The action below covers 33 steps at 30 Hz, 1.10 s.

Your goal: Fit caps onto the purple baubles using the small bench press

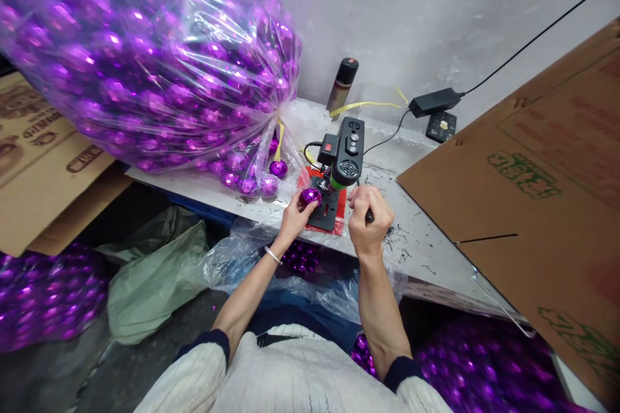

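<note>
My left hand (293, 218) holds a shiny purple ball ornament (311, 196) between thumb and fingers, under the head of a small black bench machine (349, 148). The ball is at the front of the machine's black base plate (323, 214), which rests on a red sheet (341, 203). On the machine's right side, my right hand (370, 218) is closed in a fist around a lever with a black handle end (369, 215). A loose purple ball on a yellow ribbon (278, 168) lies left of the machine.
A big clear bag of purple balls (184, 71) fills the table's left. Behind the machine stand a spray can (343, 87) and a black power adapter (434, 102) with its cord. Cardboard boxes (523, 181) lean at the right. Dark scraps litter the white table (416, 239).
</note>
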Motion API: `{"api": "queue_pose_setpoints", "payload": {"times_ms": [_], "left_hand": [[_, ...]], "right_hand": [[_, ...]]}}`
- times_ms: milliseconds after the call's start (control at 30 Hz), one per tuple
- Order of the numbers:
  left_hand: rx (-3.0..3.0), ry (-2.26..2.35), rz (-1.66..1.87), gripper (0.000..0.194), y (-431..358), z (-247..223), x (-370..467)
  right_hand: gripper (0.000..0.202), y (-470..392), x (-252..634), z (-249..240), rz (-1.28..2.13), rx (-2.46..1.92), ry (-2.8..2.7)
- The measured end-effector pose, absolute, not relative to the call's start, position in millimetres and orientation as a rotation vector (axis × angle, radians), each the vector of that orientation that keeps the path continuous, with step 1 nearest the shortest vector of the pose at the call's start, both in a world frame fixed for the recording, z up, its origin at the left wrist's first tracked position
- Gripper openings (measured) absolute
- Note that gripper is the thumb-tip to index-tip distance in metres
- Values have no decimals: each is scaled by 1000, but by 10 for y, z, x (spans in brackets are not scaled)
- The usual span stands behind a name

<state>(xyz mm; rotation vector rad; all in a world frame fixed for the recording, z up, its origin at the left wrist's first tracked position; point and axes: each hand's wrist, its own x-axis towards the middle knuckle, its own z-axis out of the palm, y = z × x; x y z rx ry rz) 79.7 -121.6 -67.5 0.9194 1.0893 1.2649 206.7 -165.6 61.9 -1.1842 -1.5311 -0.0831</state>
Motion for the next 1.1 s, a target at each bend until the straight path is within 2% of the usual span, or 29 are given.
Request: {"api": "queue_pose_setpoints", "payload": {"times_ms": [100,433,767,1100], "left_hand": [[1090,1172,1235,61,-1218,-680,814],[1509,1122,1246,52,-1212,-738,867],[1404,1114,1181,58,-1182,-726,873],[1453,1116,1182,55,-1190,-717,867]], "right_hand": [[31,-1676,2078,598,-93,-1160,-1554],[26,-1721,2082,525,-112,-1169,-1589],[22,-1748,2072,346,-149,-1142,-1595],[22,-1712,2044,-17,-267,-1033,-1600]]}}
